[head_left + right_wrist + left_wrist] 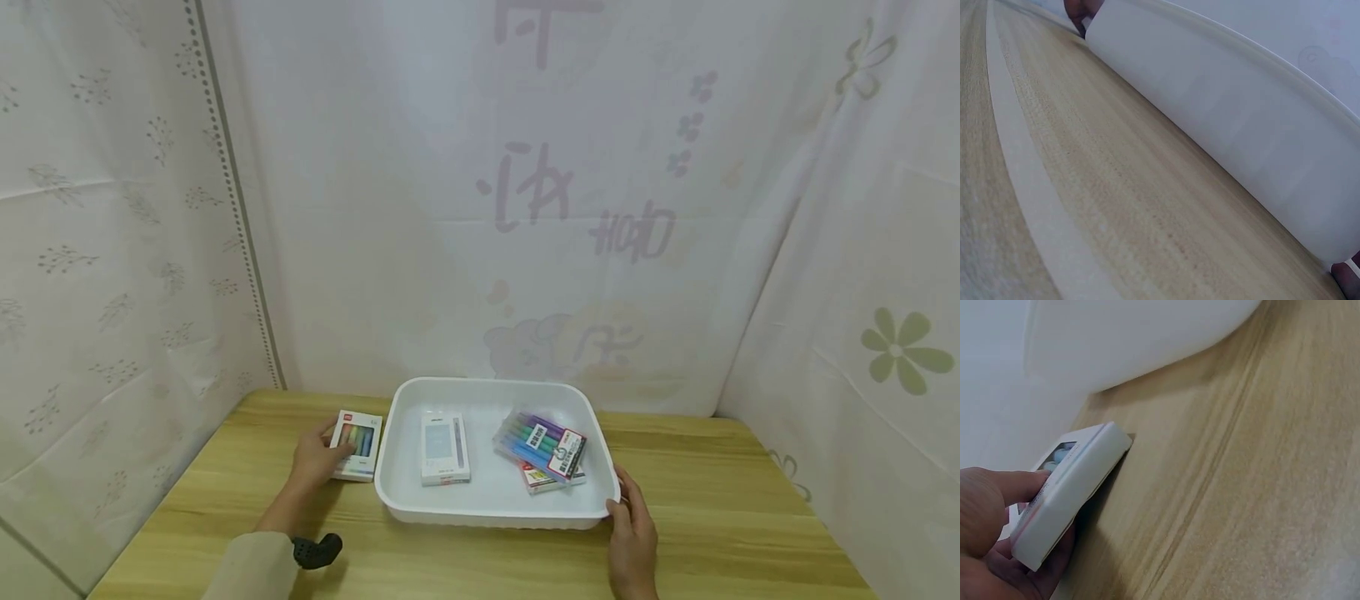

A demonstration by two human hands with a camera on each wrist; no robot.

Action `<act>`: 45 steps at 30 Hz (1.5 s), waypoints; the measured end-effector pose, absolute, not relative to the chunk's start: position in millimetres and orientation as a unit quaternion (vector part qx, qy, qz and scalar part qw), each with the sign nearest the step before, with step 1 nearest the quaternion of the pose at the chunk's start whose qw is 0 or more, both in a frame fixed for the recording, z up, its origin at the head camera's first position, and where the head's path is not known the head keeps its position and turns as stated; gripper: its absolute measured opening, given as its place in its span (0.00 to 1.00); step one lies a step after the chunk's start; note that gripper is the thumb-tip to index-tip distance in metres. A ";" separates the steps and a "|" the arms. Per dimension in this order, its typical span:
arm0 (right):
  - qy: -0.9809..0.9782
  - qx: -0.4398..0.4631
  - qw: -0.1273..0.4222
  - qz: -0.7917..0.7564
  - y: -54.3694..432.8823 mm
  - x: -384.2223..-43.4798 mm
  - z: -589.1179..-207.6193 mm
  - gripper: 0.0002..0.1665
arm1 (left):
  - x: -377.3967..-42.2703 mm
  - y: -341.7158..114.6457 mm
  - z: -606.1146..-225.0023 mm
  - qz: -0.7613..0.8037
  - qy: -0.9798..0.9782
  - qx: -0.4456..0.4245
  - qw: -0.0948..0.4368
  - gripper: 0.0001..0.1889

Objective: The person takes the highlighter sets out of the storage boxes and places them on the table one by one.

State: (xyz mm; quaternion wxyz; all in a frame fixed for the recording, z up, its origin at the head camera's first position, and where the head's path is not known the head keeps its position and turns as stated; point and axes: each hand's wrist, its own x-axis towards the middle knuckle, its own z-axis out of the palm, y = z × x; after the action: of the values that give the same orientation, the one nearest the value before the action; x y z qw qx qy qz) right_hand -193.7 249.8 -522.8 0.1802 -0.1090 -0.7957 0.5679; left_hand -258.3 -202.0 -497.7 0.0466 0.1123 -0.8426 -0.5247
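Note:
My left hand [315,454] pinches a small white box [365,472] with a window that shows coloured sticks, left of the tray. In the left wrist view the thumb lies on top of the white box [1085,469] and fingers are under it, one edge raised off the table. A white plastic tray [495,520] stands at the middle. Its front right corner is held by my right hand [633,537], thumb at the rim. Inside lie a white box with a pale blue panel [438,450] and a clear pack of coloured pens [534,437], which partly covers a red-and-white box [543,481].
The wood-grain table [480,567] runs back to a pale printed curtain [420,250], with more curtain on both sides. A black strap [317,552] is on the left wrist. Table surface shows in front of the tray and to its right.

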 end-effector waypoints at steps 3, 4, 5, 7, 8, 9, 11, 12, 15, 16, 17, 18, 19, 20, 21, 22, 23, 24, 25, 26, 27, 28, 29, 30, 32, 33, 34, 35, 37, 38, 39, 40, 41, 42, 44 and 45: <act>-0.794 -0.107 0.183 0.570 249.4 -194.1 -523.0 0.30 | -258.0 -201.1 -497.4 -0.512 -0.851 0.110 0.048 0.34; -0.793 -0.106 0.184 0.572 249.3 -194.2 -523.0 0.30 | -258.5 -201.2 -498.2 -0.509 -0.853 0.108 0.049 0.34; -0.793 -0.106 0.185 0.571 249.4 -194.3 -523.2 0.30 | -258.9 -201.2 -499.0 -0.507 -0.854 0.106 0.050 0.34; -0.792 -0.104 0.188 0.572 249.6 -194.7 -523.6 0.30 | -259.6 -201.1 -500.5 -0.503 -0.857 0.104 0.053 0.34; -0.791 -0.103 0.189 0.572 249.7 -194.8 -523.7 0.30 | -260.1 -201.2 -501.4 -0.503 -0.857 0.103 0.054 0.34; -0.791 -0.102 0.190 0.573 249.8 -194.9 -523.8 0.30 | -260.5 -201.1 -502.2 -0.500 -0.858 0.103 0.054 0.35; -0.791 -0.101 0.191 0.572 249.8 -195.0 -523.9 0.29 | -260.8 -200.9 -503.1 -0.499 -0.858 0.106 0.051 0.35; -0.789 -0.101 0.191 0.575 249.6 -195.1 -523.8 0.29 | -260.6 -200.6 -503.1 -0.497 -0.860 0.108 0.050 0.35; -0.790 -0.100 0.189 0.575 249.4 -195.4 -523.9 0.29 | -258.8 -200.0 -502.0 -0.486 -0.866 0.112 0.047 0.35; -0.790 -0.101 0.188 0.575 249.3 -195.4 -523.8 0.29 | -258.1 -199.8 -501.5 -0.482 -0.867 0.111 0.049 0.35; -0.790 -0.101 0.188 0.575 249.1 -195.6 -523.8 0.29 | -257.2 -199.7 -501.1 -0.476 -0.871 0.113 0.052 0.35; -0.790 -0.101 0.187 0.575 249.0 -195.7 -523.9 0.29 | -256.2 -199.2 -500.3 -0.470 -0.874 0.113 0.056 0.34; -0.790 -0.101 0.188 0.575 248.8 -195.9 -524.0 0.29 | -255.1 -198.7 -499.4 -0.466 -0.876 0.113 0.061 0.34; -0.790 -0.101 0.187 0.575 248.7 -196.2 -524.0 0.29 | -254.2 -198.0 -498.7 -0.462 -0.877 0.114 0.065 0.33; -0.791 -0.101 0.186 0.574 248.6 -196.3 -524.0 0.29 | -253.5 -197.4 -498.0 -0.455 -0.880 0.117 0.070 0.33; -0.790 -0.101 0.186 0.575 248.5 -196.5 -524.1 0.29 | -253.2 -197.3 -497.5 -0.443 -0.885 0.121 0.072 0.32; -0.790 -0.100 0.184 0.577 248.7 -196.7 -524.3 0.29 | -252.9 -197.2 -496.9 -0.427 -0.892 0.127 0.073 0.31; -0.789 -0.100 0.183 0.578 248.8 -196.8 -524.6 0.29 | -252.4 -196.8 -496.2 -0.413 -0.899 0.129 0.076 0.29; -0.789 -0.099 0.183 0.579 249.0 -197.0 -524.9 0.29 | -252.0 -196.5 -496.4 -0.398 -0.904 0.132 0.077 0.28; -0.789 -0.099 0.182 0.579 249.1 -197.1 -525.2 0.29 | -251.9 -196.4 -496.7 -0.384 -0.910 0.136 0.078 0.28; -0.788 -0.100 0.181 0.579 249.2 -197.0 -525.3 0.29 | -251.5 -196.3 -496.8 -0.372 -0.914 0.138 0.079 0.27; -0.788 -0.100 0.181 0.580 249.4 -196.8 -525.5 0.30 | -251.0 -196.4 -497.1 -0.367 -0.916 0.140 0.079 0.27; -0.788 -0.100 0.181 0.580 249.5 -196.7 -525.7 0.30 | -250.3 -196.4 -497.6 -0.369 -0.915 0.141 0.079 0.26; -0.788 -0.100 0.181 0.579 249.5 -196.6 -525.6 0.30 | -249.8 -196.5 -498.4 -0.375 -0.913 0.140 0.080 0.26; -0.789 -0.099 0.181 0.579 249.6 -196.2 -525.4 0.30 | -248.8 -196.8 -498.6 -0.389 -0.907 0.143 0.075 0.28; -0.789 -0.099 0.181 0.578 249.7 -195.9 -525.3 0.30 | -247.9 -196.5 -498.0 -0.394 -0.905 0.143 0.074 0.28; -0.790 -0.099 0.182 0.578 249.8 -195.7 -525.2 0.30 | -247.4 -196.4 -497.8 -0.399 -0.903 0.144 0.071 0.28; -0.790 -0.098 0.183 0.576 249.9 -195.5 -525.2 0.30 | -247.0 -196.0 -497.5 -0.401 -0.902 0.145 0.069 0.28; -0.792 -0.099 0.186 0.573 250.2 -195.0 -525.4 0.29 | -246.7 -195.2 -496.9 -0.402 -0.902 0.144 0.066 0.28; -0.793 -0.099 0.188 0.571 250.3 -194.8 -525.5 0.29 | -246.3 -194.7 -496.7 -0.401 -0.902 0.144 0.064 0.28; -0.793 -0.099 0.189 0.570 250.4 -194.6 -525.7 0.29 | -246.2 -194.3 -496.6 -0.400 -0.903 0.145 0.064 0.28; -0.794 -0.100 0.189 0.569 250.5 -194.5 -525.8 0.29 | -246.4 -194.2 -497.0 -0.399 -0.903 0.146 0.063 0.27; -0.795 -0.100 0.189 0.568 250.5 -194.4 -526.0 0.30 | -246.6 -194.1 -497.3 -0.397 -0.904 0.147 0.065 0.27; -0.794 -0.100 0.189 0.569 250.6 -194.4 -526.1 0.30 | -246.9 -194.0 -497.5 -0.395 -0.904 0.149 0.066 0.26; -0.794 -0.101 0.189 0.570 250.7 -194.4 -526.5 0.30 | -247.5 -193.7 -497.0 -0.393 -0.904 0.152 0.068 0.25; -0.793 -0.101 0.189 0.570 250.9 -194.4 -526.7 0.30 | -248.0 -193.5 -496.2 -0.395 -0.903 0.153 0.070 0.25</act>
State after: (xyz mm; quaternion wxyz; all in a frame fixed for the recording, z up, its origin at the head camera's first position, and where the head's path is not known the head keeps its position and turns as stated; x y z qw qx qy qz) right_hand -194.4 250.9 -526.7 0.1891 -0.1010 -0.7931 0.5701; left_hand -248.0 -193.5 -496.2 0.0701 0.1527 -0.9034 -0.3945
